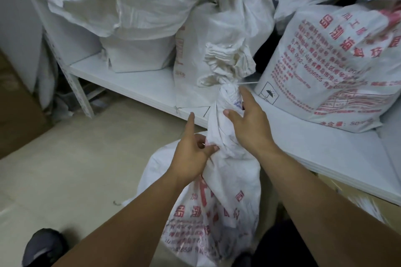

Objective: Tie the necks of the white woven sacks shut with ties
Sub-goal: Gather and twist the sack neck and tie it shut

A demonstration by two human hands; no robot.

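A white woven sack (219,206) with red print stands on the floor in front of me, its neck (223,119) twisted into a tall rope. A thin white tie (247,83) circles the neck near the top, its tail sticking out to the right, and the sack mouth (227,60) fans out above it. My left hand (193,154) pinches the lower neck with thumb and curled fingers, its index finger pointing up. My right hand (247,121) lies against the neck just below the tie, fingers straight, thumb across the cloth.
A low white shelf (134,84) runs behind the sack, carrying several other white woven sacks, one (338,67) with red print at the right. A cardboard box (15,110) stands at the left. Pale tiled floor (76,169) lies to the left; my dark shoe (43,247) is at bottom left.
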